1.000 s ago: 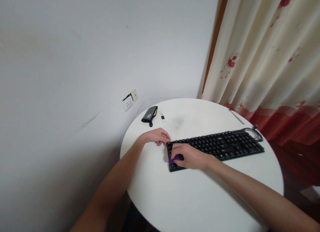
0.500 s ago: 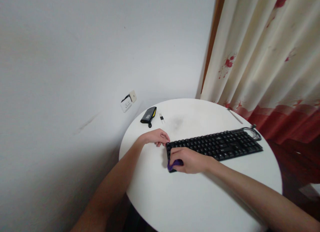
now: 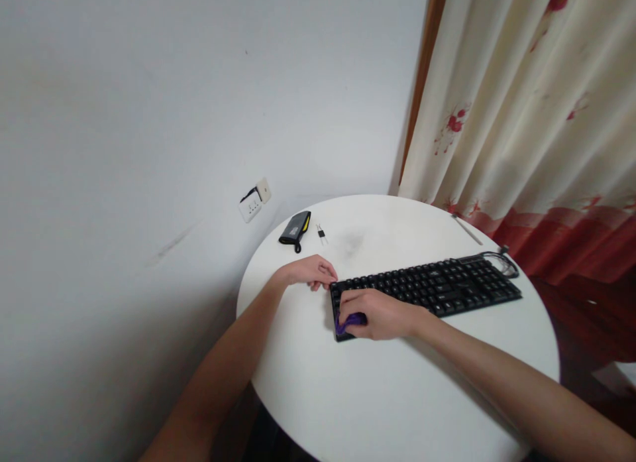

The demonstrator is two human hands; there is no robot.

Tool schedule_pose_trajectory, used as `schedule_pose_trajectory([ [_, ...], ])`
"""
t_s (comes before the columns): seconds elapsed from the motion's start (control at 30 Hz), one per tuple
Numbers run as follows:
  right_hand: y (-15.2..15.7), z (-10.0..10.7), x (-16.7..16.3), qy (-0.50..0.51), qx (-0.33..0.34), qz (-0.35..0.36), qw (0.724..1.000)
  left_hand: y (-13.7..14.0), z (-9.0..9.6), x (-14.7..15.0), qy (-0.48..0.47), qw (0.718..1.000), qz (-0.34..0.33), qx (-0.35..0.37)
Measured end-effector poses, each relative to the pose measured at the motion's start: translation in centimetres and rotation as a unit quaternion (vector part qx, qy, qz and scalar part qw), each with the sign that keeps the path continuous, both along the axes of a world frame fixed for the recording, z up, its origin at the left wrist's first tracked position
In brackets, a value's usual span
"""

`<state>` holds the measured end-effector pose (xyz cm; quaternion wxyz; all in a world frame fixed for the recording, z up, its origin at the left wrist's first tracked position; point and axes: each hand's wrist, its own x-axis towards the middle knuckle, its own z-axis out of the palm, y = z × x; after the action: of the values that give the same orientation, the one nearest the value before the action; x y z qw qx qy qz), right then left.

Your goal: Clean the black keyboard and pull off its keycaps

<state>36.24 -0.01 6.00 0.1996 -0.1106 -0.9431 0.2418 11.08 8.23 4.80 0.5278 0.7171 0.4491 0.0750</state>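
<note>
A black full-size keyboard (image 3: 437, 286) lies at a slant across the round white table (image 3: 397, 389). My right hand (image 3: 377, 314) is over its left end, fingers curled round a crumpled purple cloth (image 3: 352, 321) pressed against the keys near the front left corner. Part of the cloth is hidden under the fingers. At the back left corner, my left hand (image 3: 315, 272) rests on the table with bent fingers, its fingertips pinching the keyboard's edge. The keyboard's coiled cable (image 3: 504, 263) lies by its far right end.
Behind my left hand sit a grey-black zip pouch (image 3: 295, 229) with a loop and a small black wire keycap puller (image 3: 321, 234). A thin stick-like tool (image 3: 468, 230) lies near the table's back right edge. Wall sockets (image 3: 250, 207) are at the left, a curtain (image 3: 521, 117) at the right.
My right hand has shifted slightly up and to the right with the purple cloth, still on the keyboard's left end. My left hand stays at the corner.
</note>
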Motion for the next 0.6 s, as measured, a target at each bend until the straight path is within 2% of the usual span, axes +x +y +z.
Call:
schedule_pose_trajectory([
  [0.17,0.7,-0.8,-0.3,0.034,0.052,-0.151,0.987,0.0,0.0,0.1,0.003,1.000,0.008,0.000],
  [0.23,0.6,-0.6,-0.4,0.022,0.055,-0.145,0.988,-0.1,0.0,0.1,0.005,1.000,0.009,0.000],
  [0.37,-0.4,0.4,-0.1,-0.008,0.012,-0.014,1.000,-0.2,0.2,0.2,0.010,1.000,0.003,0.002],
  [0.43,-0.5,0.5,0.0,-0.005,-0.008,0.011,1.000,-0.2,0.2,0.1,0.011,1.000,0.002,0.002],
  [0.6,0.5,-0.6,-0.2,0.037,0.018,-0.121,0.992,0.0,-0.1,0.0,0.004,1.000,0.003,0.004],
])
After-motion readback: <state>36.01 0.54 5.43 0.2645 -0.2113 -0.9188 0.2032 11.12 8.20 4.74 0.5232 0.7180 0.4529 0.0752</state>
